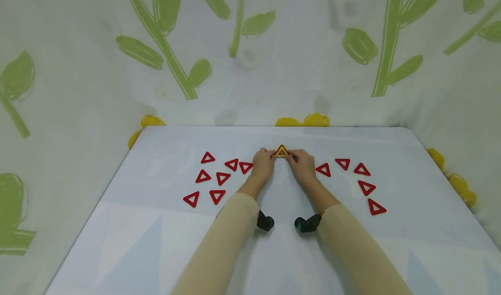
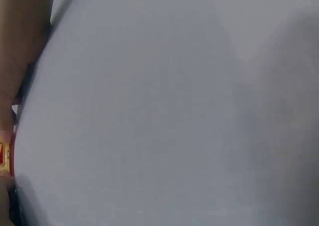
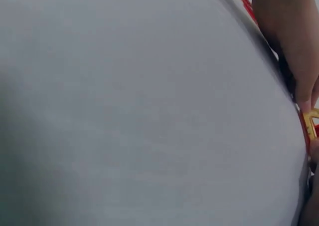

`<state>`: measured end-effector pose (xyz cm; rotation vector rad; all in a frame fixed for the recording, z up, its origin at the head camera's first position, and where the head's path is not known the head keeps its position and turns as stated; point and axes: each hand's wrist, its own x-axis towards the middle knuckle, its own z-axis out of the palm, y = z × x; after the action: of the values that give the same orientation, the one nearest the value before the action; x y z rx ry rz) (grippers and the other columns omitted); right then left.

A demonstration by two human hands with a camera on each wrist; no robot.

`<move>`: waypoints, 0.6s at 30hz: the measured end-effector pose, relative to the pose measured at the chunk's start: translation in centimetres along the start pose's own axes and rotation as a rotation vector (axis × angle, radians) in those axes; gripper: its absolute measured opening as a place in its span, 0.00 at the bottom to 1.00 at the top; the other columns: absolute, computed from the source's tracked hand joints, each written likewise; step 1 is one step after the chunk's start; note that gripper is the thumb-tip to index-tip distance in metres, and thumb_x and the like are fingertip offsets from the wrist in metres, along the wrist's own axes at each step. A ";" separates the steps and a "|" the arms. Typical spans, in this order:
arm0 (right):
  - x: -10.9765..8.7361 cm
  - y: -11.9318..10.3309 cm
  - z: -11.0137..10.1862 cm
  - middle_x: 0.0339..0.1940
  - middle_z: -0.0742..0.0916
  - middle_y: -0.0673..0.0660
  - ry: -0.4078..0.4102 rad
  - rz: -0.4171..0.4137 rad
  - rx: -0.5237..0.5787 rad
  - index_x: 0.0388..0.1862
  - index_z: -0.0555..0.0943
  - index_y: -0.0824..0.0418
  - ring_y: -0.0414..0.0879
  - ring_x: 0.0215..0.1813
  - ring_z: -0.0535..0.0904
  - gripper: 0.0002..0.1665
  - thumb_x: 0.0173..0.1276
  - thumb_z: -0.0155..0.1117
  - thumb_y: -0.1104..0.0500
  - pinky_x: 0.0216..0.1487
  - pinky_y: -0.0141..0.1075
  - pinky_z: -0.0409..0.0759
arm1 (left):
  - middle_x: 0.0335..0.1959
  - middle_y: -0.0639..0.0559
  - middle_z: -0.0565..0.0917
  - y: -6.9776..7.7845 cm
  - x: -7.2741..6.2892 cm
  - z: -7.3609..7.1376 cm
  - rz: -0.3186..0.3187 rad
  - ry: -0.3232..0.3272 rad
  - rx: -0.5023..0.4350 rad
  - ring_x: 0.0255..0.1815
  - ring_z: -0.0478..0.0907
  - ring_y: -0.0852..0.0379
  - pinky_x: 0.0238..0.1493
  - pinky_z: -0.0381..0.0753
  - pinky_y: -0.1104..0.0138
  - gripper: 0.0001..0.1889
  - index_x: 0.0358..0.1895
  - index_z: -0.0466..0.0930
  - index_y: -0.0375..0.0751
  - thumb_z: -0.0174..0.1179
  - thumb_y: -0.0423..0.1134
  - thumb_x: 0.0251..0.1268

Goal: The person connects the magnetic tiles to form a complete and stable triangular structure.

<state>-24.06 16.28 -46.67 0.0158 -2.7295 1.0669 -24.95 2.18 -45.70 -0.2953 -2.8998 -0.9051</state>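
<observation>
A small yellow triangle frame [image 1: 281, 156] lies near the far edge of the white table, between my two hands. Red shows at its edge and inside its opening in the wrist views, as if a red triangle is under it. My left hand [image 1: 263, 164] pinches its left corner, and my right hand [image 1: 303, 165] pinches the right one. In the left wrist view, the yellow triangle [image 2: 7, 158] is cut off at the left border, with fingertips at both ends. Only part of the yellow triangle [image 3: 310, 126] appears at the right border of the right wrist view.
Several loose red triangle frames [image 1: 223, 178] lie spread left of my hands. Several more red triangles [image 1: 366, 187] form a curved row on the right. The white table [image 1: 156, 243] ends at a patterned cloth backdrop [image 1: 266, 77]. Dark wrist devices [image 1: 266, 222] sit under both forearms.
</observation>
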 end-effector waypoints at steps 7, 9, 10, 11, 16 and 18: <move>0.5 0.1 -0.1 0.44 0.83 0.61 -0.051 0.051 -0.012 0.57 0.80 0.60 0.57 0.48 0.75 0.21 0.69 0.59 0.53 0.50 0.48 0.70 | 0.42 0.44 0.79 0.5 0.7 -0.2 -0.069 -0.040 0.027 0.43 0.76 0.49 0.42 0.72 0.61 0.16 0.57 0.79 0.41 0.54 0.39 0.69; 0.4 0.3 -0.1 0.45 0.83 0.60 -0.049 0.065 -0.035 0.57 0.79 0.60 0.57 0.49 0.75 0.21 0.69 0.59 0.52 0.51 0.49 0.69 | 0.43 0.44 0.79 0.5 0.8 0.0 -0.073 -0.057 0.033 0.44 0.76 0.49 0.43 0.73 0.61 0.17 0.58 0.78 0.42 0.54 0.39 0.69; 0.4 0.4 0.0 0.44 0.83 0.60 -0.042 0.067 -0.042 0.57 0.79 0.60 0.57 0.48 0.75 0.21 0.69 0.59 0.52 0.51 0.49 0.69 | 0.43 0.44 0.79 0.6 0.9 0.1 -0.069 -0.067 0.053 0.44 0.76 0.49 0.43 0.73 0.61 0.17 0.59 0.78 0.42 0.54 0.40 0.69; 0.4 0.4 0.0 0.44 0.83 0.60 -0.035 0.060 -0.050 0.57 0.79 0.60 0.57 0.47 0.75 0.21 0.69 0.59 0.52 0.51 0.49 0.69 | 0.44 0.44 0.79 0.6 0.9 0.2 -0.059 -0.073 0.082 0.45 0.76 0.49 0.44 0.74 0.61 0.17 0.59 0.77 0.42 0.53 0.40 0.70; 0.5 0.3 0.3 0.37 0.82 0.59 0.003 -0.011 -0.092 0.55 0.79 0.63 0.54 0.41 0.74 0.23 0.67 0.62 0.51 0.47 0.48 0.69 | 0.49 0.42 0.78 0.6 0.7 0.0 -0.007 -0.067 0.199 0.50 0.75 0.47 0.49 0.74 0.59 0.20 0.60 0.75 0.37 0.54 0.42 0.69; 0.4 0.2 0.4 0.36 0.81 0.59 0.005 -0.063 -0.141 0.55 0.79 0.65 0.54 0.41 0.74 0.24 0.66 0.63 0.51 0.46 0.48 0.69 | 0.50 0.41 0.77 0.5 0.4 -0.3 0.002 -0.064 0.208 0.51 0.75 0.47 0.50 0.74 0.58 0.21 0.60 0.74 0.36 0.55 0.42 0.68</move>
<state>-24.51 16.14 -47.04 0.0760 -2.7729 0.8554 -25.20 2.52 -45.11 -0.3145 -3.0179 -0.5969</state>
